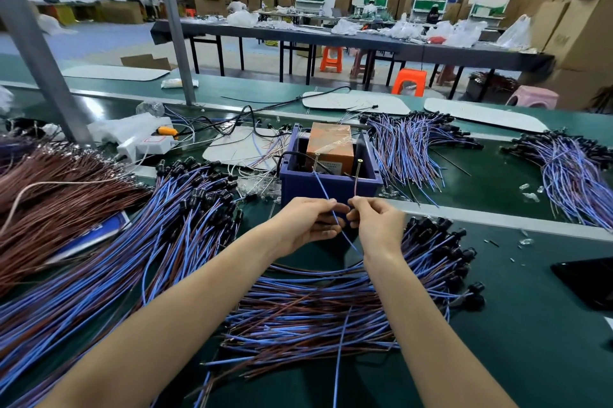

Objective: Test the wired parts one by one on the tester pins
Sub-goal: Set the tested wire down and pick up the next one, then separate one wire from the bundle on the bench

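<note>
Blue crate (298,188): stood on the green bench just beyond both hands, holding an orange box (328,145) with 2 tester pins (360,160) standing at its near side.
Left hand (308,223): fingers were curled, pinching a blue wire (323,188) whose free end reached up to the left pin.
Right hand (374,220): fingertips pinched a brown wire (356,183) that ran up to the right pin; contact at either tip was too small to confirm.
Part under test: 1 wired part, its 2 leads spread from the hands to the pins; its black body could not be picked out.
Progress: mid-run, by my reading. 1 part was at the pins, while a left heap (166,241), a near heap (315,304) under the forearms and 2 right heaps (408,145) lay around. Which were tested could not be told.
Left to do: probably many parts, judging by the heaps.
Edges: the crate's near wall sat just ahead of the knuckles; a metal strip (497,218) ran beside the right hand.
Open room: bare green mat lay right of the right forearm, as far as a dark flat object (590,281); the left side was crowded with wires.
</note>
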`<action>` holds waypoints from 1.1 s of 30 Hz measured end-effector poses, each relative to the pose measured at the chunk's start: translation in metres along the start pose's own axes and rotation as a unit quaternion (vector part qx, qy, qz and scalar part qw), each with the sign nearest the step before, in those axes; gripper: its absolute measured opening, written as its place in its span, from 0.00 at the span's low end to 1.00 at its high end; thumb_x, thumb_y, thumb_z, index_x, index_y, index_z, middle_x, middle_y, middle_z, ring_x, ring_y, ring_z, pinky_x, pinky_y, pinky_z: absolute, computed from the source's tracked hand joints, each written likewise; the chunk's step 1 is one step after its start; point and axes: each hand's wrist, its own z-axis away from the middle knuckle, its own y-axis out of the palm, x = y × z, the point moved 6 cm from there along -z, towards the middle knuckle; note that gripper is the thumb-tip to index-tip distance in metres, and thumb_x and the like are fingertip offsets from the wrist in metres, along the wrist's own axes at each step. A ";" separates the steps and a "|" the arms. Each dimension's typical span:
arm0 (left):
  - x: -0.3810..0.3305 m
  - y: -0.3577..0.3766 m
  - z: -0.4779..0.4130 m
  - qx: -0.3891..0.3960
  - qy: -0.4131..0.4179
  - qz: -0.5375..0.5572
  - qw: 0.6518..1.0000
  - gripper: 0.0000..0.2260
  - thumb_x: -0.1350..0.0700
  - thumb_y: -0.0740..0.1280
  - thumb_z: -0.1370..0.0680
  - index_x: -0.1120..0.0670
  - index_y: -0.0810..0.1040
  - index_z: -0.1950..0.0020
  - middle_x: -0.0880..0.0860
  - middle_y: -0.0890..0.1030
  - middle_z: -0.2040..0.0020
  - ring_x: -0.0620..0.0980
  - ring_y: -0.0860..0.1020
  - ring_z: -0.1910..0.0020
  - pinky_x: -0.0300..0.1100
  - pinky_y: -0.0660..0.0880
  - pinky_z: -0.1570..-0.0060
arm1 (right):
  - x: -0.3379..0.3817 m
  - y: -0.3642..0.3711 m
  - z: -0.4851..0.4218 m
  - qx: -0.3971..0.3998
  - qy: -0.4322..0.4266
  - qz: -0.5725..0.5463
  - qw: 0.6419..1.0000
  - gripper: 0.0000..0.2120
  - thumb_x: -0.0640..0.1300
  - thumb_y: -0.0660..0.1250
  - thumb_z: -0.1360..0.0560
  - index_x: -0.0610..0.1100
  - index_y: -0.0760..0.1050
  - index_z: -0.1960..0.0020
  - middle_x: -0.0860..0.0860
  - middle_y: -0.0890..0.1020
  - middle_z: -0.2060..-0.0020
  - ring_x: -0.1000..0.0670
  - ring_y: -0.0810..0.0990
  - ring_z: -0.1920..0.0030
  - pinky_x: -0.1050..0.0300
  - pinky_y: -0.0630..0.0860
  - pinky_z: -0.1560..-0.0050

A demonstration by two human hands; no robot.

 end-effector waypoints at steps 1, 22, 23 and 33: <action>0.000 0.000 0.000 0.001 0.001 -0.003 1.000 0.11 0.57 0.61 0.19 0.59 0.82 0.53 0.54 0.82 0.67 0.46 0.80 0.70 0.35 0.78 0.67 | 0.000 0.000 0.000 0.001 0.000 -0.001 1.000 0.09 0.39 0.67 0.25 0.45 0.80 0.64 0.54 0.78 0.76 0.52 0.75 0.69 0.55 0.73 0.59; -0.007 -0.002 0.003 0.007 -0.003 -0.019 1.000 0.12 0.57 0.60 0.18 0.59 0.82 0.51 0.55 0.84 0.64 0.46 0.81 0.69 0.35 0.79 0.65 | 0.000 -0.004 -0.004 -0.031 -0.005 -0.027 0.999 0.10 0.38 0.66 0.25 0.43 0.78 0.64 0.54 0.77 0.78 0.55 0.72 0.75 0.61 0.71 0.67; -0.009 -0.003 0.003 0.005 -0.003 -0.018 1.000 0.12 0.57 0.60 0.18 0.59 0.82 0.51 0.55 0.84 0.64 0.46 0.81 0.69 0.35 0.79 0.65 | 0.001 -0.005 -0.004 -0.033 -0.004 -0.030 0.999 0.10 0.38 0.66 0.24 0.43 0.78 0.64 0.53 0.77 0.77 0.55 0.72 0.75 0.61 0.71 0.67; -0.011 -0.007 0.011 0.010 0.030 0.011 0.999 0.07 0.59 0.64 0.20 0.57 0.81 0.49 0.53 0.82 0.65 0.45 0.81 0.67 0.35 0.78 0.64 | 0.013 0.010 0.015 0.101 -0.097 0.076 0.987 0.07 0.42 0.67 0.23 0.46 0.81 0.59 0.53 0.82 0.71 0.55 0.79 0.68 0.58 0.75 0.63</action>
